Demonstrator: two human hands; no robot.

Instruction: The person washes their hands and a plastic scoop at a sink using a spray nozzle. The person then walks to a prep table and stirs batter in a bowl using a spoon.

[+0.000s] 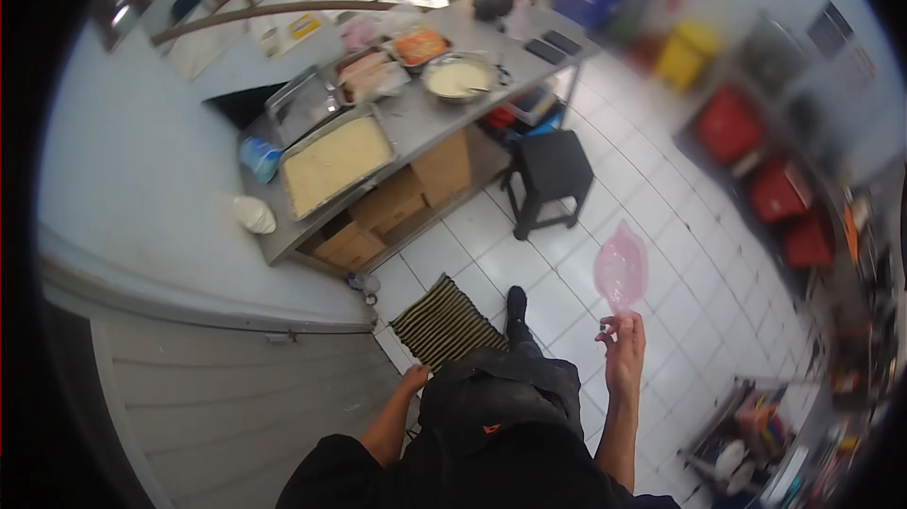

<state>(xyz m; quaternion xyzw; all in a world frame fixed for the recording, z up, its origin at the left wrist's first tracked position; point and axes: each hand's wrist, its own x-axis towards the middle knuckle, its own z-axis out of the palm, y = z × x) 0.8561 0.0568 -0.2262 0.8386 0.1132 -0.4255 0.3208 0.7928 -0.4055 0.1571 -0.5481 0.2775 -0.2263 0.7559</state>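
My right hand [624, 344] grips one end of a pink translucent plastic bowl [621, 268], held out over the white tiled floor. A small object shows near its fingers, too small to make out. Low at my left side is my left hand [414, 378], beside the striped mat [446, 323]; its fingers are too small and blurred to read. On the steel table [425, 117], away from both hands, are a large tray of pale yellow mixture [338, 165] and a round metal bowl of creamy mixture [459, 77].
A black stool [551, 174] stands ahead beside the table. Cardboard boxes [387, 204] fill its lower shelf. Red bins [779, 190] line the right side, with a yellow bin [687, 56] farther back. A cart of utensils [756, 438] is at the lower right, a grey door [236, 396] at the left.
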